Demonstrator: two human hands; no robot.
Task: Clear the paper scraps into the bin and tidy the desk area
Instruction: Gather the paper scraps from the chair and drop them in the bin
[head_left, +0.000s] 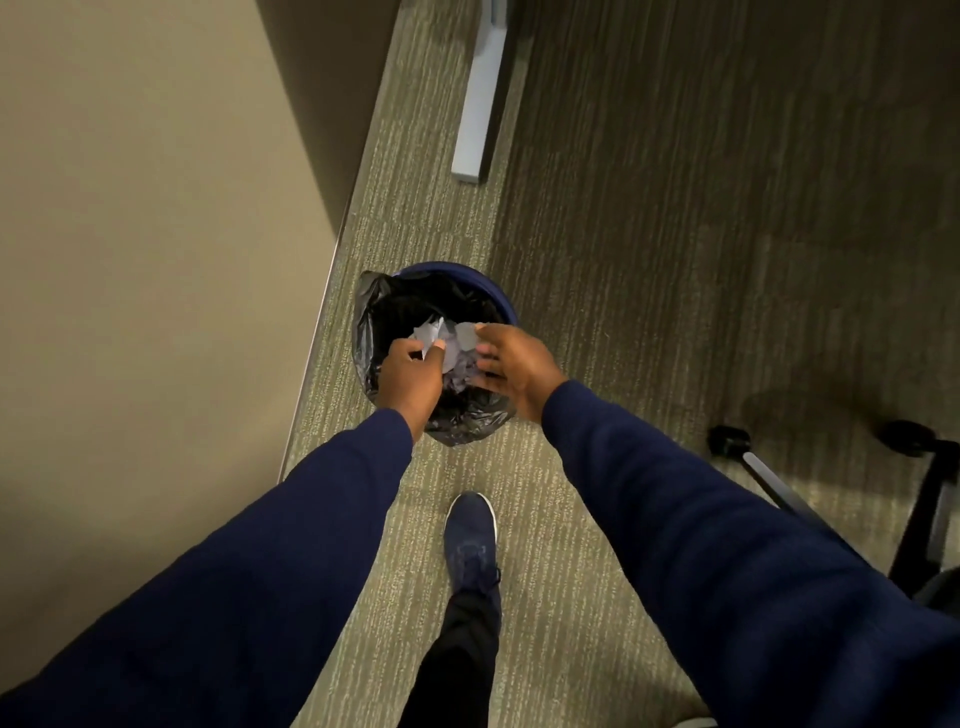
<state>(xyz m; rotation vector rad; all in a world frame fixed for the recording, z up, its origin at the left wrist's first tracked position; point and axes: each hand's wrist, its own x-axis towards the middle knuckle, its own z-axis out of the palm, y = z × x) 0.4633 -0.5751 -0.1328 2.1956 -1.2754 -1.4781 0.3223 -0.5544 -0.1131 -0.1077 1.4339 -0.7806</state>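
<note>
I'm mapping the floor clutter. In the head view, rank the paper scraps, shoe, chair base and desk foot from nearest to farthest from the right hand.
From the right hand:
1. Paper scraps, at its fingertips, over the bin.
2. Shoe, below it.
3. Chair base, far right.
4. Desk foot, top.

Just the one head cam here, wide-angle, looking pretty much straight down from standing height at the carpet (597, 322), with both sleeves running up from the bottom corners. The left hand (410, 379) and right hand (511, 371) meet near mid-frame, right over the bin (498, 296). A wall (130, 234) fills everything left of the left hand, and a chair base (924, 499) sits low to the right of the right hand.
</note>
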